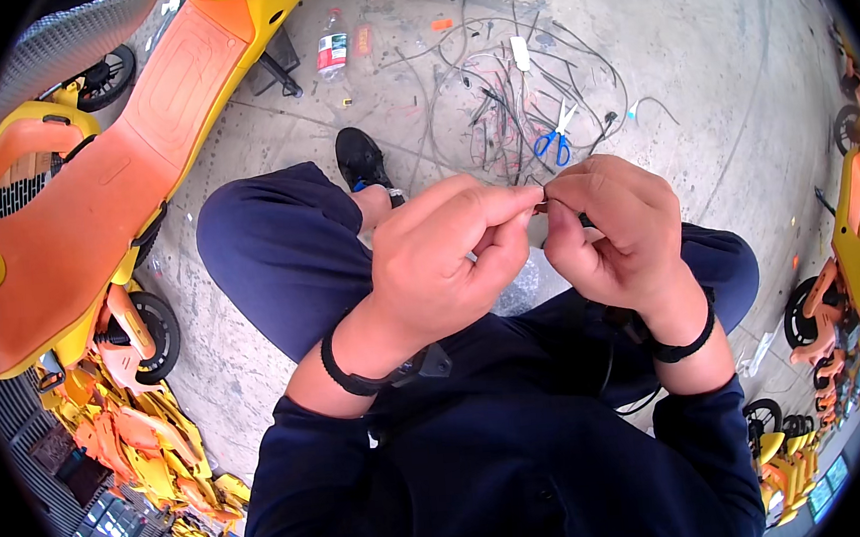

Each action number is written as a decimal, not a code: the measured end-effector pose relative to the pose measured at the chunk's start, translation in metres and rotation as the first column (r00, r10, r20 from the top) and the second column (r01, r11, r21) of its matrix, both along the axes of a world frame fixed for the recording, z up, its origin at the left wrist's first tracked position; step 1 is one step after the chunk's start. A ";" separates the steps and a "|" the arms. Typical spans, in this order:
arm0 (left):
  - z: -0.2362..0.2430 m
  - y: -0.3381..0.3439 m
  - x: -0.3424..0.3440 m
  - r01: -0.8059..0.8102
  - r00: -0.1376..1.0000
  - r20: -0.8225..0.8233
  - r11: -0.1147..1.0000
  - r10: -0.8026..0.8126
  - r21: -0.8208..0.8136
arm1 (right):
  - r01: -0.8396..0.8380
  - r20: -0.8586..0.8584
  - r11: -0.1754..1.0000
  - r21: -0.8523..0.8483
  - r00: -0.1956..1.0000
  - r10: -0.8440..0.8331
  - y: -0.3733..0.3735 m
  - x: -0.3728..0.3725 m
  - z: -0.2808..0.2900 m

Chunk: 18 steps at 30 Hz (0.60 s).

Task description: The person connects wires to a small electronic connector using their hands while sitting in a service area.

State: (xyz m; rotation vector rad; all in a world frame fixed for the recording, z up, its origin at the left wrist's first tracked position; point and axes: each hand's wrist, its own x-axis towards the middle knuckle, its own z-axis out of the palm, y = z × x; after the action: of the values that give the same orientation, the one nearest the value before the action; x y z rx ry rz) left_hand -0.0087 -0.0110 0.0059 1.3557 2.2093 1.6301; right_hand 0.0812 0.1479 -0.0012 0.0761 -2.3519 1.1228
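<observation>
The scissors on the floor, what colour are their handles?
Blue, seen in the head view: scissors.

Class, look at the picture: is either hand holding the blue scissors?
No: the scissors lie on the floor among wires, away from the left hand and right hand.

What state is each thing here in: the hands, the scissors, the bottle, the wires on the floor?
Left hand: fingertips pinched shut on a small wire piece.
Right hand: pinched on the same small wire piece, meeting the left.
Small wire piece: held between both hands, mostly hidden.
Blue-handled scissors: lying on the floor, blades apart.
Plastic bottle: lying on its side.
Loose wires: tangled, spread over the concrete.
</observation>
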 end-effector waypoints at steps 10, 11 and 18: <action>-0.002 0.001 0.003 -0.013 0.995 0.103 0.999 0.016 -0.033 | 0.065 -0.088 0.995 0.075 0.994 -0.059 -0.004 -0.003 0.000; -0.003 0.001 0.003 -0.013 0.995 0.103 0.999 0.016 -0.033 | 0.065 -0.089 0.995 0.075 0.994 -0.059 -0.004 -0.003 0.000; -0.003 0.000 0.004 -0.011 0.983 0.183 0.999 0.019 -0.044 | 0.079 -0.056 0.993 0.082 0.996 -0.075 -0.005 -0.002 -0.001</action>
State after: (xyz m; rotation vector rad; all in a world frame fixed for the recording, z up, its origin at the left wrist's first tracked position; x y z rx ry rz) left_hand -0.0051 -0.0114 0.0032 1.1310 2.1393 1.6308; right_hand 0.0796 0.1427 -0.0023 0.0438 -2.3340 0.9739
